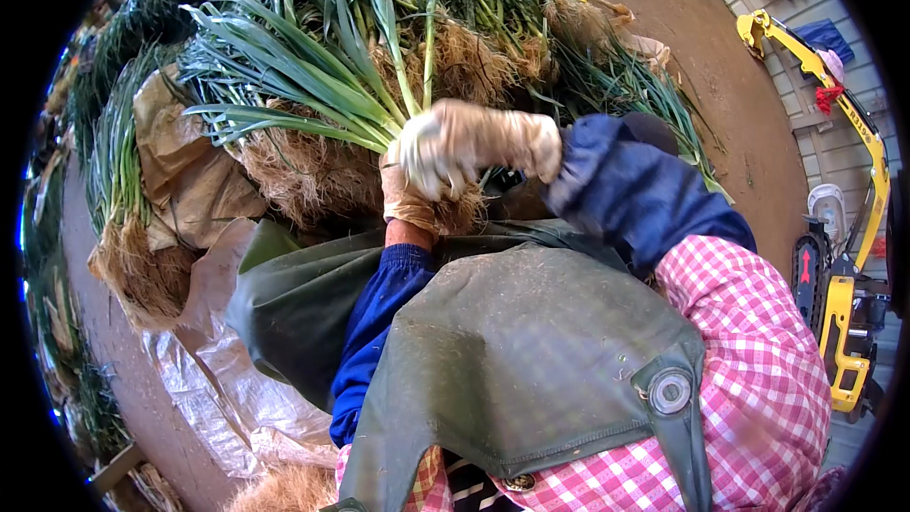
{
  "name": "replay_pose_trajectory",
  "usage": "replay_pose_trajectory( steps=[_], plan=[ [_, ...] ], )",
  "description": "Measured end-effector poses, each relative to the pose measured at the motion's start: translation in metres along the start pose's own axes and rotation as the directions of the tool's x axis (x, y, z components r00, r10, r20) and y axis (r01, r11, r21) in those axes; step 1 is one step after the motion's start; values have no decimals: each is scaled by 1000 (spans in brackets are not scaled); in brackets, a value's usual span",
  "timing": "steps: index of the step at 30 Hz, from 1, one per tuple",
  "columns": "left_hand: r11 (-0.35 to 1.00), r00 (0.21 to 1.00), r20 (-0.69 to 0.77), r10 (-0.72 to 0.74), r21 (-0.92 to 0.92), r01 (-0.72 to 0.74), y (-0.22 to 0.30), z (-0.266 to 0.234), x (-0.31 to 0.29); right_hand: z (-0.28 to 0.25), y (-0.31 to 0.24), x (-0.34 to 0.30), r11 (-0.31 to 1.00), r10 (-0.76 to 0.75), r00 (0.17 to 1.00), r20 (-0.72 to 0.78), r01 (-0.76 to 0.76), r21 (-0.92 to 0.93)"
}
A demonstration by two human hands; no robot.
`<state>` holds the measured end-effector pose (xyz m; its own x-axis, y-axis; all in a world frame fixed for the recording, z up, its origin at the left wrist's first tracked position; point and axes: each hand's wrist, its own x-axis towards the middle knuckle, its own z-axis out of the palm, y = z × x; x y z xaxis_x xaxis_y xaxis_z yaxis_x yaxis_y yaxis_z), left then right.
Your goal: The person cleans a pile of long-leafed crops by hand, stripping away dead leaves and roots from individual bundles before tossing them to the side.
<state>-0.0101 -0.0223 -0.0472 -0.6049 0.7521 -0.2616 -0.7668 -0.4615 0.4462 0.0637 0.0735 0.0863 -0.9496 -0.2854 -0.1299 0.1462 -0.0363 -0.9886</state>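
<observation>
A bunch of leeks (pixel 346 100) fans out in front of me, its flat green leaves pointing up and to the left. My left hand (pixel 406 197), in a dirty pale glove, is closed round the bunch low down, near the roots. Just above it, my gloved right hand (pixel 445 147) is slightly blurred, its fingers curled over the pale stems. Brown fibrous roots (pixel 462 213) hang below the hands. Part of the stems is hidden behind the gloves.
Piled leeks (pixel 464 57) with matted roots lie beyond my hands. Another leek bundle (pixel 128 180) leans on brown sacking (pixel 175 147) at left. White plastic sheeting (pixel 242 398) lies at lower left. A small yellow excavator (pixel 848 322) stands right, by a panelled wall.
</observation>
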Motion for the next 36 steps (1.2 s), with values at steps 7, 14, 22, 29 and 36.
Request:
replay_pose_trajectory(
  steps=[7, 14, 22, 29, 36],
  plan=[
    [979, 980, -2, -198, -54, 198, 19, 34, -28, -2, -34, -41, 511, 582, 714, -390, -694, -508],
    [996, 991, -94, -92, 12, 94, 25, 52, -36, -47, 19, 13, 738, -104, 670, -735, -443, -508],
    [947, 974, 53, -220, -229, 226, 18, 19, -14, -21, 19, 15, 486, -72, 853, -518, -423, -765],
    [968, 979, 53, -198, -145, 204, 16, 9, -15, -19, 18, -4, 976, 177, 947, -268, -203, -75],
    [968, 970, 31, -241, -68, 243, 27, 27, -27, 21, 8, -35, 947, 316, 948, -39, -312, 78]
  ],
)
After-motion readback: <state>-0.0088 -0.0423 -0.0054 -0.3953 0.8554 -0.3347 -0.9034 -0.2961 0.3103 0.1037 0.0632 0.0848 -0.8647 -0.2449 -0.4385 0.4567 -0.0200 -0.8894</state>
